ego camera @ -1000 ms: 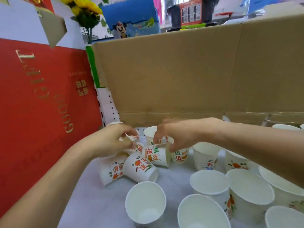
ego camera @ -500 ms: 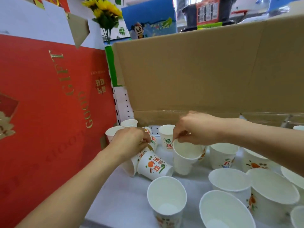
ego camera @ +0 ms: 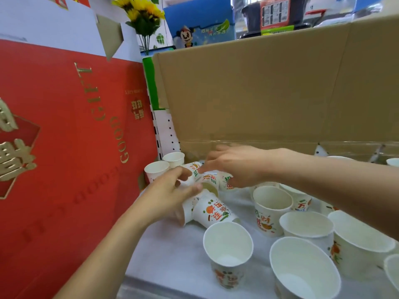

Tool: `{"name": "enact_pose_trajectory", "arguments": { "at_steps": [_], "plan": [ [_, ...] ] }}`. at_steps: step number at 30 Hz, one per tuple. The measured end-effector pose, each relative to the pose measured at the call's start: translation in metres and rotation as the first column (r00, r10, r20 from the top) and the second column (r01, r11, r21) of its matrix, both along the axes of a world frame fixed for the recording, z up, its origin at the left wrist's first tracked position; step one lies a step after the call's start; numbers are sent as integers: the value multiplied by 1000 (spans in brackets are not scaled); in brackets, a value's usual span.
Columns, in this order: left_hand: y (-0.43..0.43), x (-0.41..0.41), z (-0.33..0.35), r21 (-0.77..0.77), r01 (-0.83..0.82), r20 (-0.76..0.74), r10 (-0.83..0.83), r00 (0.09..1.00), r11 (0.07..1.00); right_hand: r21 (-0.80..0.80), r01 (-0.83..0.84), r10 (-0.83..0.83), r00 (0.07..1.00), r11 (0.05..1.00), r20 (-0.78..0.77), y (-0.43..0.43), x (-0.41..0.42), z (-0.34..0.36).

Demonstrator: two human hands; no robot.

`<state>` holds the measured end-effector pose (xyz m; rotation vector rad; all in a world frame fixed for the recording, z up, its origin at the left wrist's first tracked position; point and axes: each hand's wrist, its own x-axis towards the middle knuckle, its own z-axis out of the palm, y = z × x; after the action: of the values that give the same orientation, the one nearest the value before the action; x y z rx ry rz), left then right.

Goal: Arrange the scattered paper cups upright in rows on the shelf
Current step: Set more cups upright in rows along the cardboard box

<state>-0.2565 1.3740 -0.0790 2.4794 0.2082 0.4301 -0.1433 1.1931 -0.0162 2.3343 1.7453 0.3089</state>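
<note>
item: paper cups point(ego camera: 272, 210), many, on a pale shelf point(ego camera: 172, 262).

look: white, plain inside, thin rolled rim, narrowing toward the base. outsides carry red and green characters, orange fruit and green leaves.

upright, mouths up:
- back pair point(ego camera: 156, 169), side by side in the shelf's far left corner, just beside the red box point(ego camera: 64, 147).
- front group point(ego camera: 228, 251), loosely spread over the near and right parts of the shelf, some touching, not in straight rows.

on their sides:
- pile point(ego camera: 210, 180), a few cups touching one another, left of middle, between the two hands.
- lying cup point(ego camera: 213, 210), near edge of the pile, print facing up, mouth toward the lower right, base just beside the left hand.

hands:
- left hand point(ego camera: 170, 195), comes in from the lower left. fingers and thumb are curled round the gripped cup point(ego camera: 193, 172), which is tipped at the pile's left edge.
- right hand point(ego camera: 239, 167), comes in from the right above the pile. fingers stretched out and blurred, tips at the top of the pile, nothing seen held.

surroundings: red box with gold lettering stands along the left. cardboard point(ego camera: 269, 93) stands behind the shelf. sunflowers point(ego camera: 140, 9) show above it.
</note>
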Motion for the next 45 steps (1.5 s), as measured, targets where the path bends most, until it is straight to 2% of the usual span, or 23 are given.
{"name": "enact_pose_trajectory", "arguments": {
  "at_steps": [2, 4, 8, 12, 14, 17, 19, 22, 26, 28, 30, 32, 34, 38, 42, 45],
  "plan": [
    [1, -12, -8, -29, -10, -91, 7, 996, 1000, -71, -35, 41, 995, 997, 89, 15, 5, -7],
    [1, -21, -14, -41, -22, -144, 16, 989, 999, -133, -77, 92, 990, 988, 110, 29, 9, -15],
    [-1, -31, -19, -59, -61, -117, 54, 992, 996, -193, -140, 164, 980, 971, 113, 47, 12, -30],
    [2, -43, -15, -52, -106, -75, 102, 992, 993, -164, -153, 177, 974, 974, 144, 48, 13, -29],
    [5, -50, -9, -20, -148, -44, 147, 988, 989, -62, -116, 122, 988, 991, 94, 42, 15, -25],
    [6, -58, 4, 68, -192, -5, 192, 981, 979, 132, 47, -23, 983, 990, -181, 25, 16, -12],
    [4, -60, 14, 181, -174, -40, 184, 982, 968, 160, 139, -82, 944, 977, -321, 10, 16, -1],
    [2, -54, 24, 274, -88, -203, 147, 968, 958, 29, 255, -226, 899, 967, -376, -10, 12, 12],
    [1, -48, 32, 263, 35, -384, 71, 921, 964, -166, 357, -391, 875, 919, -287, -23, 6, 16],
    [1, -47, 39, 210, 31, -387, 54, 921, 977, -209, 379, -424, 868, 902, -260, -26, 5, 18],
    [5, -40, 46, 179, -11, -284, 63, 957, 984, -166, 355, -391, 867, 920, -309, -26, 4, 24],
    [9, -25, 49, 216, -63, -205, 108, 973, 974, -63, 260, -263, 879, 964, -399, -22, -3, 27],
    [10, -5, 48, 265, -83, -247, 151, 957, 961, -24, 169, -162, 880, 985, -446, -11, -16, 25],
    [12, 27, 35, 308, -55, -434, 192, 880, 950, -209, 115, -195, 888, 971, -417, 13, -31, 9],
    [13, 41, 30, 276, -28, -457, 157, 876, 961, -228, 84, -170, 906, 970, -387, 19, -28, -1],
    [11, 44, 32, 323, 42, -480, 126, 868, 945, -182, 79, -150, 895, 980, -420, 12, -26, -2]
  ]
}}
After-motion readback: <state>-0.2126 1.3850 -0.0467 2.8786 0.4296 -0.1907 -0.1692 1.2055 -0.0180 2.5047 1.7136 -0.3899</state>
